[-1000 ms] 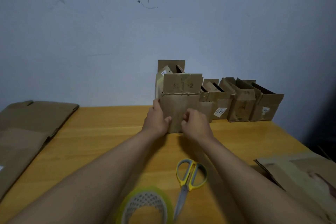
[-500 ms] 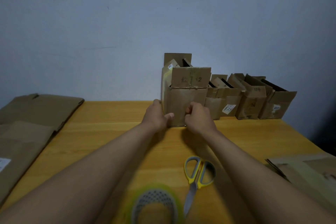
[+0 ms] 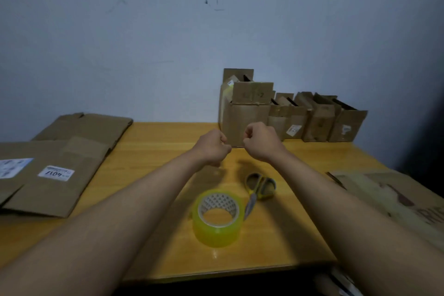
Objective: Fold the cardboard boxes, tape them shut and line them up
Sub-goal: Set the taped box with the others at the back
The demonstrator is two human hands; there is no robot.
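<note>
A tall folded cardboard box (image 3: pixel 247 115) stands upright at the back of the wooden table (image 3: pixel 153 151), at the left end of a row of smaller folded boxes (image 3: pixel 319 120) along the wall. My left hand (image 3: pixel 212 145) and my right hand (image 3: pixel 260 140) hover just in front of the tall box, both with fingers curled and holding nothing. Neither hand touches the box. A roll of yellow tape (image 3: pixel 217 217) stands on the table near me, and yellow-handled scissors (image 3: pixel 259 189) lie right beside it.
Flat unfolded cardboard sheets (image 3: pixel 57 166) with white labels are stacked on the table's left side. Another flat sheet (image 3: pixel 394 197) lies at the right edge. A pale wall rises directly behind the boxes. The table's front edge is close to me.
Both hands let go of the tall box after pushing it back into the row, and pulled a little toward me. My view tilted down, showing more of the table.
</note>
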